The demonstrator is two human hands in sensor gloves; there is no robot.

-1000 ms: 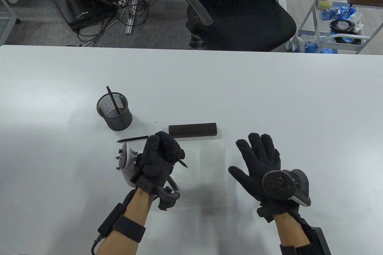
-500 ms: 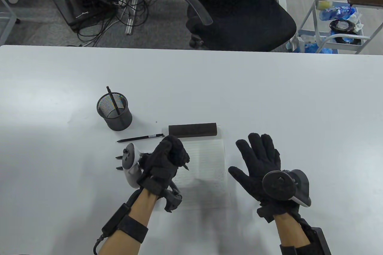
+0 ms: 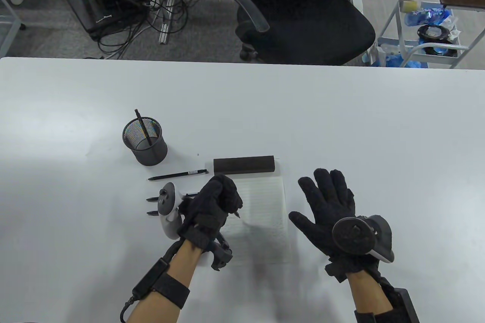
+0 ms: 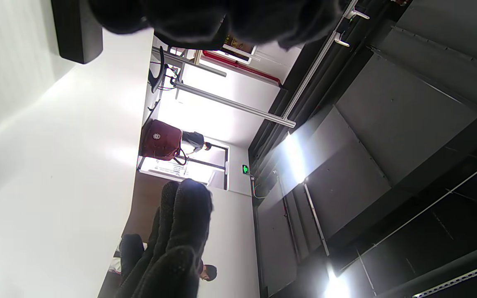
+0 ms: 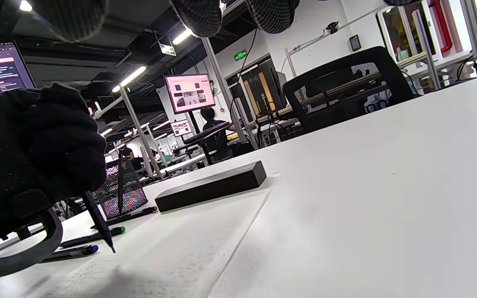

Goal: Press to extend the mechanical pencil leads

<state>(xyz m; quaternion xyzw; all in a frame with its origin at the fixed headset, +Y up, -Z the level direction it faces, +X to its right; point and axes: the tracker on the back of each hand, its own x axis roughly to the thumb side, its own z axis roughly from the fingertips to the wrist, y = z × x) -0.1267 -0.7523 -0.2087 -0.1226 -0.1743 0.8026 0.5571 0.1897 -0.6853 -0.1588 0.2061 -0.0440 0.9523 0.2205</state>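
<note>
My left hand (image 3: 221,198) is closed in a fist around a black mechanical pencil (image 5: 97,221), held nearly upright. Its tip (image 3: 237,215) points down just above the lined paper (image 3: 265,220). The pencil's top end is hidden inside the glove. My right hand (image 3: 326,196) is open with fingers spread, palm down, just right of the paper and holding nothing. A second pencil (image 3: 178,175) lies on the table behind my left hand. Two more pencils (image 3: 152,205) lie partly under my left tracker; they also show in the right wrist view (image 5: 93,236).
A black mesh pen cup (image 3: 145,141) with one pencil in it stands at the back left. A long black block (image 3: 243,164) lies along the paper's far edge. An office chair (image 3: 303,12) stands beyond the table's far edge.
My left hand has moved to the right with the pencil and turned a little, uncovering the whole of the pencil lying behind it. My right hand has not moved.
</note>
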